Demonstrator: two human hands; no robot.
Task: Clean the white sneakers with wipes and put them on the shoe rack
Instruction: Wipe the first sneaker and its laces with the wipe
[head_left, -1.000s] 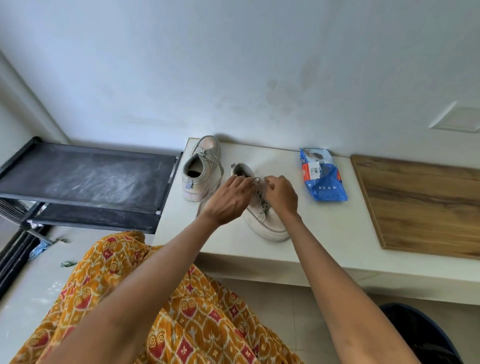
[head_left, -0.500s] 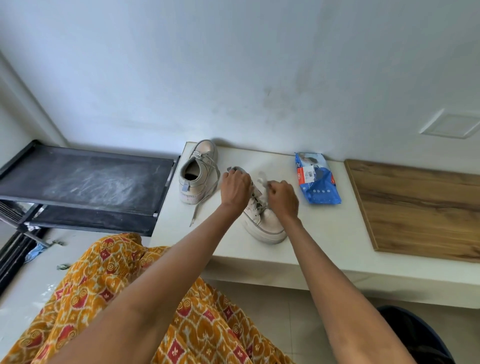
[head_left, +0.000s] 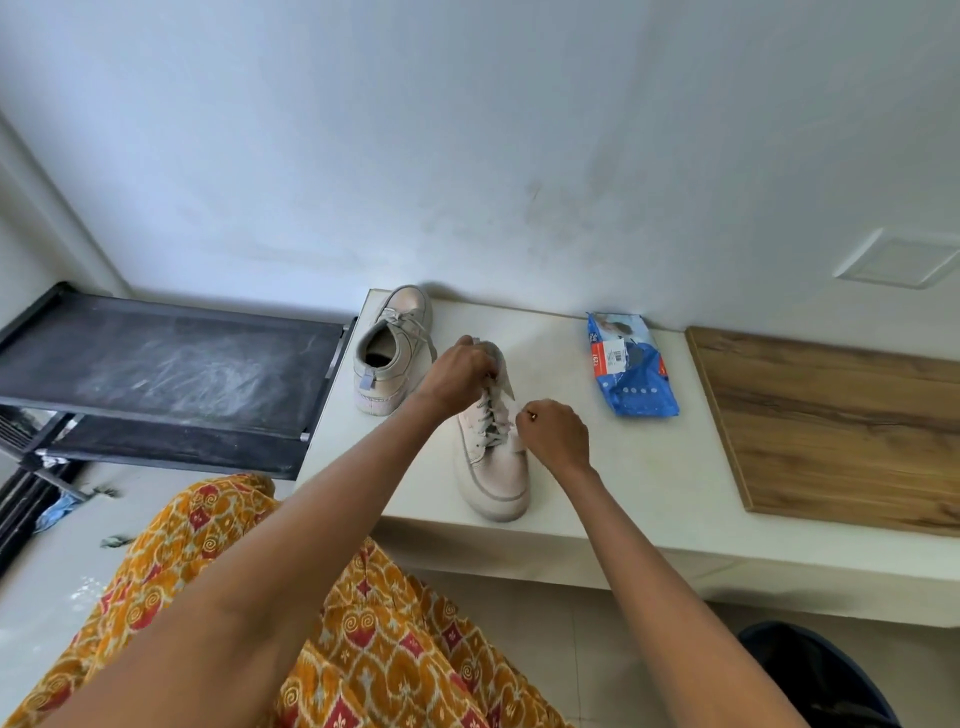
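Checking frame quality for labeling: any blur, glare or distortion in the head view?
Head view: wide-angle bowing at the edges; soft daylight, no glare; faint shadow behind the far sneaker; both hands and the laces slightly soft; wipes pack print is unreadable.

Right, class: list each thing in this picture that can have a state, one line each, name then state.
Near sneaker: upright on the ledge, toe toward the camera, laces being handled.
Far sneaker: upright, untouched, heel toward the camera.
Wipes pack: lying flat; open or sealed cannot be told.
Shoe rack: top shelf dusty, no shoes on it.
Left hand: grips the near sneaker's collar.
Right hand: pinches at its laces.
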